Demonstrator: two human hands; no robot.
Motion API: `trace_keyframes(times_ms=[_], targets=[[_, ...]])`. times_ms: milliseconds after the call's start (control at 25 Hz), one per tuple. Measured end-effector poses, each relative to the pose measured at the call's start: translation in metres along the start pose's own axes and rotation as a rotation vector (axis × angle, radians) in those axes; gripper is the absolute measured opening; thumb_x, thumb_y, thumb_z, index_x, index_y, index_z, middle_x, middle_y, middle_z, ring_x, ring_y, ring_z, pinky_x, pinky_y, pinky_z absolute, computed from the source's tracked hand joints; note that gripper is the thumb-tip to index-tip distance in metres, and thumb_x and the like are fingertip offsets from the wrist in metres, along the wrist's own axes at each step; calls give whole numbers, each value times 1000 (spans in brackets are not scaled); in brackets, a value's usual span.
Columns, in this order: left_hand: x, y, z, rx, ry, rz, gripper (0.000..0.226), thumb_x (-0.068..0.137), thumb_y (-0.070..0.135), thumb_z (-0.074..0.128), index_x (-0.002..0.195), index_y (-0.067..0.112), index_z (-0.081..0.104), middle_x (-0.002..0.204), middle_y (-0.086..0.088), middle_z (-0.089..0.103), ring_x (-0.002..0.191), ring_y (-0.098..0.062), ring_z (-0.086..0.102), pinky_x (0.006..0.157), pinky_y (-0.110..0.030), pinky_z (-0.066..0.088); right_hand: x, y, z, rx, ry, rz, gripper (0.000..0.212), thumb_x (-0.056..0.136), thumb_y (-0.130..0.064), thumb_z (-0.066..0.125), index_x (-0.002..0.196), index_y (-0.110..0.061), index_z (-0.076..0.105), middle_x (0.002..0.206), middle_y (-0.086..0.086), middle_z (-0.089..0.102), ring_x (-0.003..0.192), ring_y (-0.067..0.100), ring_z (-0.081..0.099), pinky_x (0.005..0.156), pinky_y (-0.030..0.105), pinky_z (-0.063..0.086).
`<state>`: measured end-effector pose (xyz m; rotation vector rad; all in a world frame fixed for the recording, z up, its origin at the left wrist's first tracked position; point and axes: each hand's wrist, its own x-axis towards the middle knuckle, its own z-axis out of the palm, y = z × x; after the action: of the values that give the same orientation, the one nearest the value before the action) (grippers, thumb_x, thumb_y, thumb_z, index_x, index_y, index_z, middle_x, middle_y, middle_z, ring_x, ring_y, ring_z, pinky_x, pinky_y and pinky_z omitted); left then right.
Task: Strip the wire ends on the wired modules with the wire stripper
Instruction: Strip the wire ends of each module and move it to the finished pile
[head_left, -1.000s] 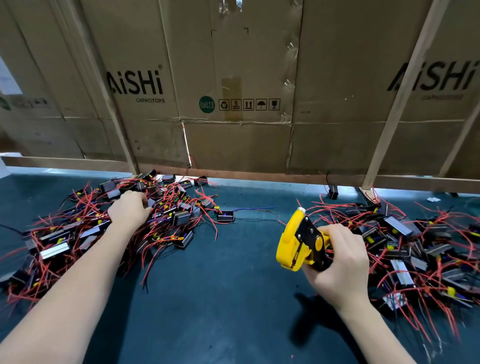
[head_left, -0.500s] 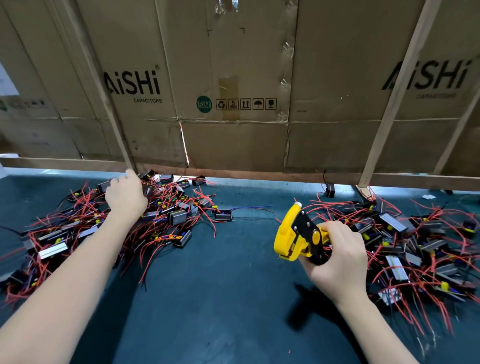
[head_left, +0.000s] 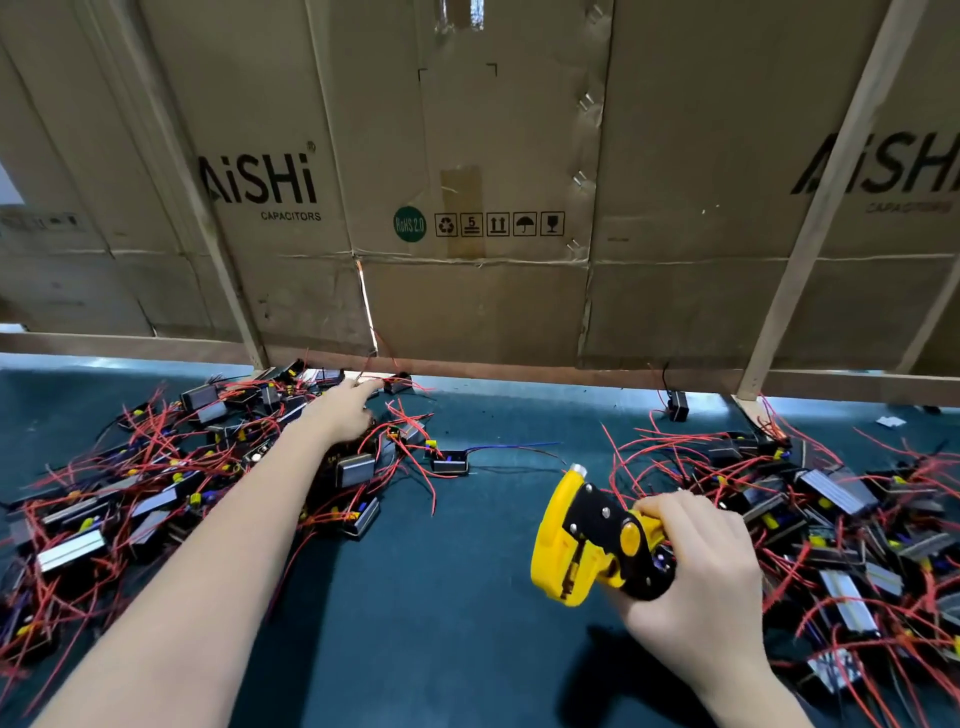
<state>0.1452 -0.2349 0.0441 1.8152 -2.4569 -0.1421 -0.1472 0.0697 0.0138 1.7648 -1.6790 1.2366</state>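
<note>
My right hand (head_left: 696, 577) grips the handles of a yellow and black wire stripper (head_left: 582, 540), held just above the green mat with its jaws pointing up and left. My left hand (head_left: 345, 410) reaches over the far edge of the left pile of wired modules (head_left: 156, 483), fingers stretched toward a small black module (head_left: 397, 383) by the wooden rail. I cannot tell whether the fingertips touch it. A second pile of wired modules (head_left: 841, 519) with red wires lies at the right. One black module with blue and dark wires (head_left: 451, 461) lies alone between the piles.
A dark green mat (head_left: 441, 623) covers the table. A wall of cardboard boxes (head_left: 467, 208) on a wooden frame (head_left: 519, 371) closes off the back. Another black module (head_left: 678, 405) stands under the rail at the right.
My left hand has moved right and farther back across the left pile, and its fingers have stretched out toward the rail. The right hand with the stripper has barely moved.
</note>
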Motion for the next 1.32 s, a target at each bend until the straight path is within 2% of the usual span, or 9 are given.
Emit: trace_keyframes(times_ms=[200,400,640,800,920,1000,1160,1240,1320], targets=[[19,1,5,72,-41,-135,38,101,23,41,136,10,50,143,-21,39,121,-38,52,102,-43,44,3,-1,3,-25,-32,19,35,61,-42,63,79,-12,63,76,-2,55,67,29,54,64,41,39],[12,19,16,34,160,-417,33,97,19,51,129,10,52,141,-20,31,111,-39,59,89,-42,48,2,1,1,-55,-12,23,36,61,-42,64,80,-12,63,77,-2,57,70,28,54,65,40,40],[5,23,15,-1,217,-506,34,91,12,59,124,6,57,132,-25,45,122,-40,49,93,-46,46,3,3,-1,-69,4,42,35,61,-43,67,78,-13,62,75,-2,57,69,29,55,65,39,39],[-3,21,10,-29,350,-459,37,88,6,66,121,-4,53,121,-26,57,112,-45,58,86,-47,50,2,5,-1,-82,-1,45,37,61,-46,67,79,-13,62,75,-2,56,70,29,55,66,39,39],[-10,14,3,-125,458,-452,37,84,8,69,112,0,47,107,-26,63,100,-47,62,79,-45,48,3,4,0,-76,0,49,37,61,-46,65,79,-14,62,74,-3,55,69,29,55,67,37,36],[-11,8,-9,-128,389,-460,40,81,13,72,111,0,49,106,-25,65,100,-44,62,79,-43,48,3,4,2,-76,-12,46,37,61,-46,64,79,-14,62,74,-3,55,69,28,54,67,36,35],[-18,3,-30,-16,15,-341,18,86,14,61,95,-1,64,95,-18,68,87,-32,63,74,-34,51,0,5,3,-101,-39,41,39,62,-49,65,79,-13,62,75,-3,55,69,28,54,68,37,37],[-22,1,-27,-5,-14,-300,13,87,13,59,92,2,64,89,-15,64,86,-30,63,77,-34,52,-1,5,2,-106,-40,45,41,62,-50,66,79,-14,62,75,-3,56,69,28,54,68,37,37],[-29,-1,-21,-16,97,-290,14,86,17,65,95,6,65,97,-14,65,97,-32,64,81,-36,52,-1,5,2,-110,-39,54,41,62,-51,64,79,-14,62,75,-3,56,70,29,55,68,37,37]])
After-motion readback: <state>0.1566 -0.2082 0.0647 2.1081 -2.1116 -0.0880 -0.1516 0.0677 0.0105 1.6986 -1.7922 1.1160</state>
